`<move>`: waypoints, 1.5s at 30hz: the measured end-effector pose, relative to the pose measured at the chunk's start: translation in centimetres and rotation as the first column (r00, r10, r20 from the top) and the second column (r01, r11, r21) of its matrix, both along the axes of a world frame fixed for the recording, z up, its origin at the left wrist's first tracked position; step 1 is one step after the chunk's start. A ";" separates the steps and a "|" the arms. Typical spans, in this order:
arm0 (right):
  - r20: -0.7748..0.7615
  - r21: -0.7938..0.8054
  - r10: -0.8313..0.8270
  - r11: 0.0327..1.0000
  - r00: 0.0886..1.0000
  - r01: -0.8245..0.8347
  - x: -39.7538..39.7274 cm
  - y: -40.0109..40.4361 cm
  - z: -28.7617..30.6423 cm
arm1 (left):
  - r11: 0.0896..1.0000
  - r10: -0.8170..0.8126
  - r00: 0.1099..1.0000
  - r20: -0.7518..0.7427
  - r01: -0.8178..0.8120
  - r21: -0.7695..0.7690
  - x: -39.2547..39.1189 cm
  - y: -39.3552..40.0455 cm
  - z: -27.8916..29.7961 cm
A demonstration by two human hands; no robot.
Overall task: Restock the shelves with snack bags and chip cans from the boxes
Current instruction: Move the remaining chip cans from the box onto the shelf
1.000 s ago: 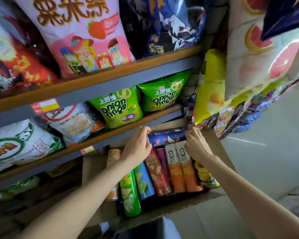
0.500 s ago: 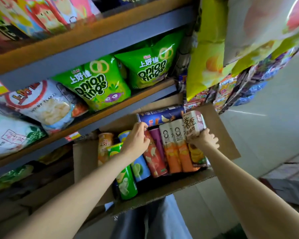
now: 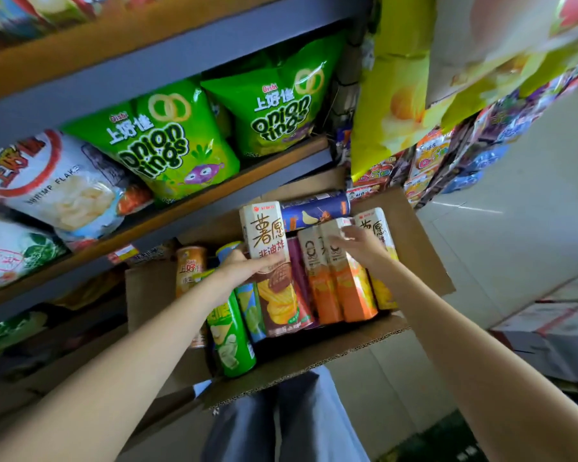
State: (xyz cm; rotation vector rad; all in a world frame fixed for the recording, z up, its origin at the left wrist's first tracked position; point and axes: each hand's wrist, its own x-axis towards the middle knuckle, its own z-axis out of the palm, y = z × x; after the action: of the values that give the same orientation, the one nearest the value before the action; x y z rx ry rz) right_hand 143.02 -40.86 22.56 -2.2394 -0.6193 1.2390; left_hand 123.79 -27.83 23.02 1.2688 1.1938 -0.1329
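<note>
Head view is showing a white-and-brown carton [image 3: 267, 261] of chips coming up out of the box [image 3: 424, 271], tilted with its white top toward the shelf. The left hand [image 3: 244, 271] is gripping it around the middle, fingers wrapped over the front face, thumb side hidden behind. The right hand [image 3: 357, 243] is reaching over the remaining stock with fingers spread and relaxed, holding nothing; its fingertips are hovering at, perhaps touching, the tops of the orange cartons [image 3: 337, 278], with a matching white carton [image 3: 377, 235] just beside it.

To do this step well, the person is probably best off lifting the held carton straight clear of its neighbours before swinging it, since the purple can [image 3: 296, 271] and the blue-green can [image 3: 251, 308] are lying tight against it and could be dragged along. A grip lower on the body, nearer the balance point, would be steadying it better. The free hand looks well placed for pinning the orange pair down or taking the second white carton.

Across the far end a blue can [image 3: 314, 211] is lying sideways. At the near left, a green can [image 3: 229, 341] is sticking out toward the box's edge. Above, onion ring bags [image 3: 167, 141] are filling the shelf [image 3: 214, 191], so the carton likely belongs on a lower or different level.
</note>
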 end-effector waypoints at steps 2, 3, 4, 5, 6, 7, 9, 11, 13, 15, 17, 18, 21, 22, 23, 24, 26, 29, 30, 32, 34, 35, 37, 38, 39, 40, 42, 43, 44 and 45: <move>0.239 -0.196 0.065 0.980 0.969 -0.018 1.2 -1.1 -2.3 | 1.000 -0.009 0.999 -0.031 0.009 0.026 -1.1 0.2 0.1; 0.258 -0.233 0.087 0.972 0.962 -0.025 1.2 -1.1 -3.4 | 1.000 -0.008 0.999 -0.034 0.009 0.027 -1.5 0.1 -0.1; 0.240 -0.246 0.086 0.969 0.967 -0.025 0.7 -0.8 -4.3 | 1.000 0.001 0.999 -0.049 0.000 0.023 -1.8 -0.1 -0.3; 0.229 -0.253 0.071 0.967 0.971 -0.011 0.2 -0.3 -5.2 | 1.000 0.011 0.997 -0.076 -0.009 0.021 -2.2 -0.2 -0.5; 0.244 -0.277 0.040 0.960 0.969 0.030 -0.4 0.5 -5.9 | 1.000 0.021 0.994 -0.103 -0.019 0.018 -2.6 -0.4 -0.7; 0.271 -0.309 0.004 0.947 0.963 0.083 -0.8 1.3 -6.5 | 1.000 0.027 0.992 -0.124 -0.025 0.016 -3.1 -0.4 -1.0; 0.330 -0.373 0.000 0.919 0.944 0.130 -1.0 2.5 -6.7 | 0.999 0.039 0.990 -0.138 -0.037 0.017 -3.6 -0.5 -1.2; 0.362 -0.378 0.042 0.920 0.931 0.106 -1.1 2.9 -6.5 | 0.999 0.048 0.990 -0.132 -0.048 0.010 -4.1 -0.4 -1.3; 0.382 -0.324 0.070 0.944 0.921 0.063 -1.5 3.0 -5.8 | 0.998 0.067 0.991 -0.118 -0.069 -0.007 -4.8 -0.5 -1.3; 0.328 -0.227 0.088 0.974 0.941 -0.012 -2.1 3.9 -4.2 | 0.996 0.085 0.992 -0.095 -0.085 -0.004 -5.6 -0.2 -0.9; 0.156 -0.105 0.039 0.994 0.987 -0.023 -3.1 5.5 -1.6 | 0.996 0.087 0.995 -0.044 -0.087 -0.015 -6.3 0.0 0.3; 0.044 -0.037 0.015 0.999 0.999 -0.013 -4.0 6.3 0.1 | 0.996 0.088 0.996 -0.007 -0.088 -0.016 -6.7 0.2 1.0; -0.146 0.178 0.050 0.984 0.988 -0.024 -8.1 7.9 4.8 | 0.997 0.077 0.987 0.142 -0.075 -0.016 -8.9 0.5 4.1; -0.173 0.235 0.081 0.971 0.982 -0.039 -9.8 8.1 6.3 | 0.997 0.080 0.982 0.171 -0.077 -0.023 -10.1 0.6 5.3; -0.201 0.281 0.113 0.958 0.973 -0.053 -11.7 8.2 8.1 | 0.996 0.092 0.975 0.203 -0.088 -0.027 -11.5 0.7 6.2; -0.218 0.314 0.157 0.946 0.963 -0.083 -13.5 8.2 9.7 | 0.994 0.105 0.964 0.245 -0.098 -0.039 -13.3 0.9 7.3; -0.222 0.340 0.232 0.929 0.947 -0.148 -17.2 8.0 12.8 | 0.992 0.124 0.941 0.315 -0.115 -0.048 -17.2 1.2 9.2; -0.200 0.378 0.266 0.909 0.943 -0.176 -23.4 7.6 17.0 | 0.992 0.113 0.916 0.385 -0.126 0.009 -23.5 1.6 11.9; -0.173 0.398 0.280 0.897 0.944 -0.194 -25.5 7.6 18.2 | 0.991 0.103 0.905 0.413 -0.128 0.033 -25.7 1.5 13.2; -0.097 0.433 0.318 0.867 0.943 -0.247 -29.8 7.9 20.9 | 0.978 0.121 0.880 0.459 -0.185 0.095 -29.9 1.4 15.8; -0.008 0.491 0.357 0.815 0.934 -0.307 -33.8 8.7 24.0 | 0.954 0.154 0.849 0.506 -0.260 0.146 -33.9 1.5 18.8; 0.022 0.527 0.374 0.784 0.927 -0.329 -35.6 9.2 25.9 | 0.942 0.161 0.833 0.529 -0.289 0.169 -35.7 1.8 20.5; 0.084 0.620 0.400 0.696 0.913 -0.362 -38.7 10.5 30.0 | 0.909 0.143 0.790 0.596 -0.343 0.236 -38.7 3.1 24.0; 0.118 0.671 0.399 0.643 0.909 -0.369 -40.0 11.4 32.1 | 0.887 0.135 0.767 0.627 -0.376 0.269 -39.8 3.7 26.1; 0.142 0.720 0.389 0.591 0.910 -0.364 -41.4 12.0 34.5 | 0.859 0.123 0.746 0.654 -0.410 0.307 -40.8 4.4 28.1; 0.165 0.760 0.382 0.538 0.909 -0.364 -42.6 12.8 36.7 | 0.831 0.101 0.731 0.675 -0.435 0.347 -41.7 5.1 30.2; 0.218 0.818 0.354 0.442 0.910 -0.368 -44.7 14.6 40.8 | 0.775 0.047 0.728 0.684 -0.458 0.435 -43.4 6.1 34.2; 0.238 0.836 0.342 0.404 0.909 -0.371 -45.8 15.3 42.7 | 0.750 0.024 0.726 0.687 -0.468 0.468 -44.3 6.5 36.2; 0.264 0.849 0.336 0.364 0.904 -0.383 -46.8 16.2 44.5 | 0.725 0.002 0.720 0.694 -0.479 0.495 -45.4 7.1 38.1; 0.289 0.860 0.331 0.322 0.898 -0.395 -47.9 16.9 46.3 | 0.695 -0.012 0.714 0.700 -0.497 0.519 -46.5 8.0 39.8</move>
State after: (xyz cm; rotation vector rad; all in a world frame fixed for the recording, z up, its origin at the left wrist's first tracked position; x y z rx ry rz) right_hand 95.14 -23.91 68.81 -1.1806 -1.4778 0.6636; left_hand 77.31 -19.87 62.85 1.5556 0.7654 1.0176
